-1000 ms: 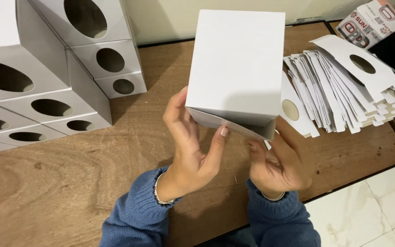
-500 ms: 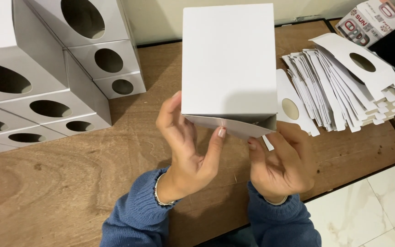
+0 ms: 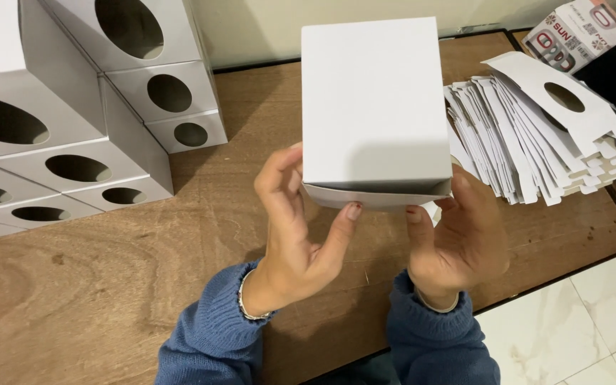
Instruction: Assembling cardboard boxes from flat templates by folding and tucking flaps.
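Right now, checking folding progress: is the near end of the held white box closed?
Not fully: the white box shows a dark gap above its flap.

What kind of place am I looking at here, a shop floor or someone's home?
Probably a small box-folding station, home or workshop, I cannot tell which. Both hands hold a white box over a wooden table, with finished boxes stacked on one side and flat blanks piled on the other.
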